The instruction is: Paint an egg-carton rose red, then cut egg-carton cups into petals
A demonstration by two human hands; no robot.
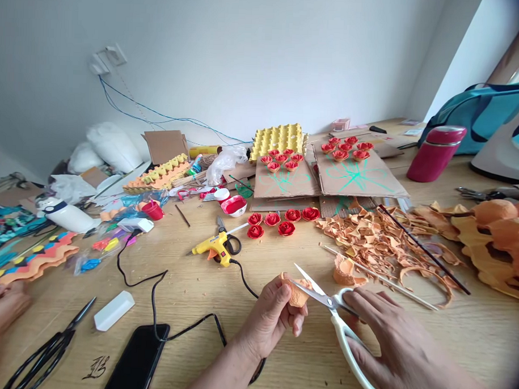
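Note:
My left hand [270, 319] pinches a small orange egg-carton cup [297, 292] just above the wooden table [205, 283]. My right hand [397, 341] grips white-handled scissors [336, 310]; their open blades point left and meet the cup's rim. Another cut orange cup [344, 270] sits just beyond the scissors. Several finished red paper roses [279, 222] lie in a cluster farther back.
A pile of orange carton scraps [377, 238] and thin sticks lie at right. A yellow glue gun [215, 248] with its black cord, a black phone [138, 360], black scissors [45, 351] and a white block [113, 310] are at left. Another person's hand [0, 307] rests at the left edge.

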